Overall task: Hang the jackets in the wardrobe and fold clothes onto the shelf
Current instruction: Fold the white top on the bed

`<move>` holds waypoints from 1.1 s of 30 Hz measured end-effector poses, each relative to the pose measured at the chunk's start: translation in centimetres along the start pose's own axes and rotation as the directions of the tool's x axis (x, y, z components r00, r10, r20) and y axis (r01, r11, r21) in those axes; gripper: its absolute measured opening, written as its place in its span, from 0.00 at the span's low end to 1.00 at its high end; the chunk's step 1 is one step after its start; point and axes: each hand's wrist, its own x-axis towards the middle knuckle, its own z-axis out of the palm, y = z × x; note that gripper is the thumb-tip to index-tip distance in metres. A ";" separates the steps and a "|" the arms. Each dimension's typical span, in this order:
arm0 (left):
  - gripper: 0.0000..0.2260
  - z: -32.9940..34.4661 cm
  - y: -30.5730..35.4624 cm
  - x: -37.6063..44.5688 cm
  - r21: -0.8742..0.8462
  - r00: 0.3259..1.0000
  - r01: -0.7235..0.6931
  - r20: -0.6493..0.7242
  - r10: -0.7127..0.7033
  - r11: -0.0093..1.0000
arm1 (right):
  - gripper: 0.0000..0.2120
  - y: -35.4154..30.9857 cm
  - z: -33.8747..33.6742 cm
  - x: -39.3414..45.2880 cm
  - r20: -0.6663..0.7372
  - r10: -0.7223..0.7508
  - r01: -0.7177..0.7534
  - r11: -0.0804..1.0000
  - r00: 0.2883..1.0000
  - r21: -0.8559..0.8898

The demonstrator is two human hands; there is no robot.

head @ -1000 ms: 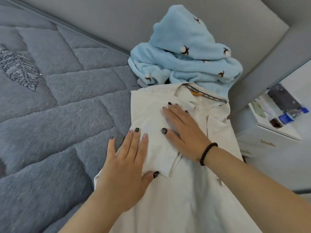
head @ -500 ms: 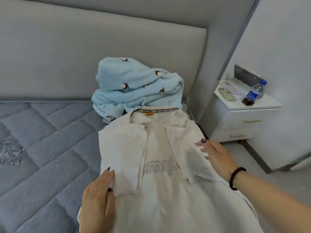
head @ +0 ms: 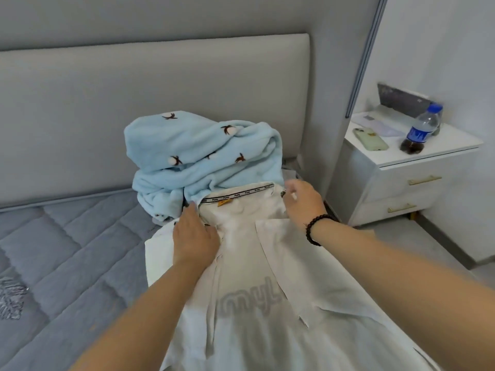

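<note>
A white shirt [head: 249, 266] with grey lettering lies flat on the grey quilted bed [head: 67, 250], collar away from me and both sleeves folded in over its front. My left hand [head: 194, 236] sits on its left shoulder, fingers curled into the cloth beside the collar. At the right end of the collar my right hand [head: 302, 202], with a black bead bracelet on the wrist, has its fingers curled round the fabric. A crumpled light-blue fleece garment [head: 203, 153] with small dark motifs is piled just behind the collar, touching it.
The grey padded headboard [head: 134, 89] stands behind the pile. To the right of the bed a white nightstand [head: 401, 183] carries a blue-labelled bottle [head: 420, 129] and a phone [head: 371, 139]. A strip of floor runs between bed and nightstand.
Both hands have moved up from the folded sleeves to the shirt's shoulders at the collar. The right sleeve now lies folded over the front.
</note>
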 end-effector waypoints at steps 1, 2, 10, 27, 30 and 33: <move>0.28 1.3 -0.5 -0.4 -0.001 1.000 -0.017 -0.026 0.017 1.000 | 0.06 0.7 1.3 0.7 0.070 -0.014 0.018 0.998 0.997 -0.058; 0.28 2.4 -0.9 -0.6 0.004 0.998 -0.025 -0.066 0.025 1.000 | 0.10 1.6 2.6 1.1 0.137 -0.010 0.024 0.995 0.991 -0.099; 0.34 4.3 -2.2 0.2 0.125 0.983 -0.059 -0.168 0.080 0.990 | 0.20 6.7 8.1 1.7 -0.007 -0.030 0.029 0.998 1.000 -0.063; 0.27 -3.7 4.1 -8.5 0.594 0.916 -0.239 -0.125 0.382 0.768 | 0.13 3.8 -5.1 -11.9 0.080 -0.011 0.008 0.999 0.997 0.031; 0.22 -6.6 3.3 -11.5 0.686 0.848 -0.405 0.034 0.530 0.604 | 0.22 4.1 -7.2 -15.2 0.127 -0.086 0.091 0.995 0.988 -0.032; 0.19 -8.4 2.2 -15.4 0.698 0.794 -0.540 0.236 0.560 0.470 | 0.19 4.7 -8.7 -18.1 0.214 -0.144 0.198 0.946 0.966 -0.258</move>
